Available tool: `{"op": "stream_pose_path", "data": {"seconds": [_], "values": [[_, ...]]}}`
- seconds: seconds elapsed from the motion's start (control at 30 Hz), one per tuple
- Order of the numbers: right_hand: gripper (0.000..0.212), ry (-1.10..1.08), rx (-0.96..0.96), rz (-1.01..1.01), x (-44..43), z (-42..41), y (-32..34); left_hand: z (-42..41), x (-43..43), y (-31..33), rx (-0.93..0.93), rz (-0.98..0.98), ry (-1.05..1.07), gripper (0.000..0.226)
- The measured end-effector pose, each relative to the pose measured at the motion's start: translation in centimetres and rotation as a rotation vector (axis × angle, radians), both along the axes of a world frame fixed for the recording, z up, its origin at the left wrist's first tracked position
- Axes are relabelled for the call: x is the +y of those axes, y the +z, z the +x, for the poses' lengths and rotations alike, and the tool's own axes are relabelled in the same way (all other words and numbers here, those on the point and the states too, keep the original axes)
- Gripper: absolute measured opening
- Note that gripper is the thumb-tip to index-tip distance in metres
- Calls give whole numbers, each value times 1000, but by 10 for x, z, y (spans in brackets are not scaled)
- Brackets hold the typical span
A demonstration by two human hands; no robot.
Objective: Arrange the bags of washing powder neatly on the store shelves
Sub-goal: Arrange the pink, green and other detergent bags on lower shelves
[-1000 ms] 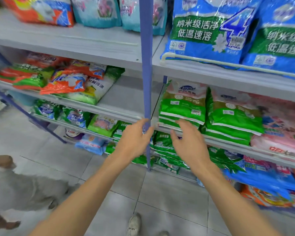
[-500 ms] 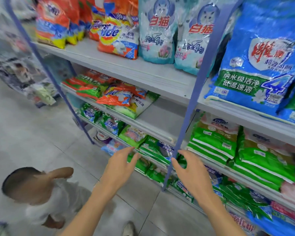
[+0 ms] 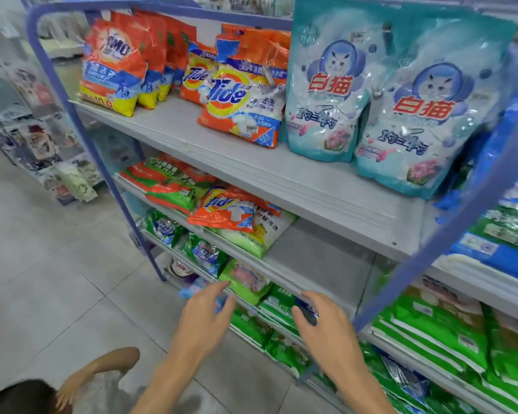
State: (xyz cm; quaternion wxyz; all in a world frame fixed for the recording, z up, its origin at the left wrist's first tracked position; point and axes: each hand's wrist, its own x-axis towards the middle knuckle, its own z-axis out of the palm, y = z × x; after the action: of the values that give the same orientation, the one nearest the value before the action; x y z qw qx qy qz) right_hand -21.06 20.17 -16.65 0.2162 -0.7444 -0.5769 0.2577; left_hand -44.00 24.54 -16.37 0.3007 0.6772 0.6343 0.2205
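Since half a second ago the view has swung up-left. Left hand (image 3: pixel 204 318) and right hand (image 3: pixel 326 327) hover just below the second grey metal shelf (image 3: pixel 311 258), fingers apart, empty; that shelf's right end is bare. Orange plastic washing-powder bags (image 3: pixel 240 109) stand on the top shelf (image 3: pixel 251 165).

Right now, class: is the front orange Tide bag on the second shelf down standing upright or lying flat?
Lying flat: the orange Tide bag rests face up on a pale green bag on the second shelf.
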Motion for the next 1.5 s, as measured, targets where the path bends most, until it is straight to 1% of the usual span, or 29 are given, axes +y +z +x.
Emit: {"op": "stream_pose_path", "data": {"seconds": [0.13, 0.33, 0.47, 0.6, 0.77, 0.8, 0.9, 1.07, 1.13, 1.2, 1.23, 1.3, 1.37, 1.47, 1.5], "values": [[47, -10, -5, -15, 51, -27, 1, -36, 45, -3, -7, -19, 39, 44], [48, 57, 51, -40, 112, -82, 0, -90, 98, -1, 8, 8, 117, 40], [53, 92, 112, -68, 148, -118, 4, -116, 128, 3, 14, 24, 156, 41], [52, 124, 136, -70, 190, -144, 7, -139, 165, 3, 21, 31, 168, 42], [36, 103, 155, -36, 251, -167, 6, -170, 209, -2, 46, 7, 226, 43], [38, 104, 160, -49, 263, -170, 5, -176, 218, -3, 52, -2, 238, 42], [55, 80, 142, -134, 298, -183, 6, -192, 248, -3, 85, -14, 255, 42], [56, 63, 109, -201, 339, -206, 5, -212, 293, -3, 111, -40, 259, 45], [51, 41, 87, -200, 350, -217, 7, -219, 308, -6, 95, -54, 251, 46], [33, 11, 98, -205, 363, -227, 5, -226, 326, -10, 84, -65, 227, 46], [32, -15, 113, -212, 368, -233, 7, -230, 335, -12, 85, -70, 208, 46], [40, -98, 146, -232, 380, -244, 5, -237, 352, -16, 79, -77, 166, 44], [41, -182, 203, -271, 387, -255, 8, -244, 368, -20, 60, -81, 120, 42], [56, -282, 210, -351, 399, -273, 6, -264, 394, -34, 52, -117, 39, 40], [59, -327, 214, -333, 403, -281, 2, -273, 403, -38, 66, -141, 4, 40]]}}
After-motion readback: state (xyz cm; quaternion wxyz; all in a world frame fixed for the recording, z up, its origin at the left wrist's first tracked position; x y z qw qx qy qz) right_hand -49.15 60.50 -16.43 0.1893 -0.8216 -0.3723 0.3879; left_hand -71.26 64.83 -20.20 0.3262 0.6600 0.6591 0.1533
